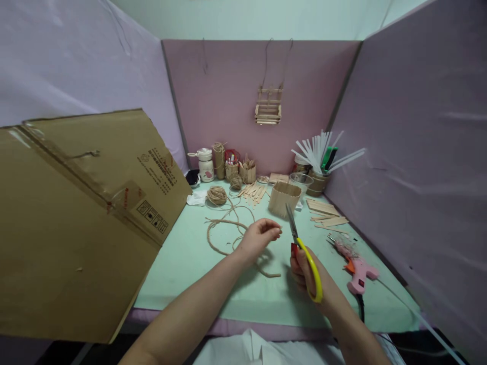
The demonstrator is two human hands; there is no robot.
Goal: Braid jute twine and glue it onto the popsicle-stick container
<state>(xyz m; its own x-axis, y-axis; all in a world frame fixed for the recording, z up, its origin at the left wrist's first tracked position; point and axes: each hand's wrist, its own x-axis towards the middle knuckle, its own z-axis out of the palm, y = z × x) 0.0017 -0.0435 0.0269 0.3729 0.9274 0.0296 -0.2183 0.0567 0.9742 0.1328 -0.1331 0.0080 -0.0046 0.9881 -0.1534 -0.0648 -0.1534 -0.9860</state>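
While handheld, one pair of scissors (295,236)

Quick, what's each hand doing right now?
Left hand: partly curled; whether it pinches anything cannot be told.
Right hand: closed, holding yellow-and-red-handled metal scissors.

Pink back panel (228,91), 2 lilac side walls (411,132), green tabletop (171,274).

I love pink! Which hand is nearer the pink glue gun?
Right. The right hand, holding scissors, is left of the glue gun; the left hand is farther left, past the scissors.
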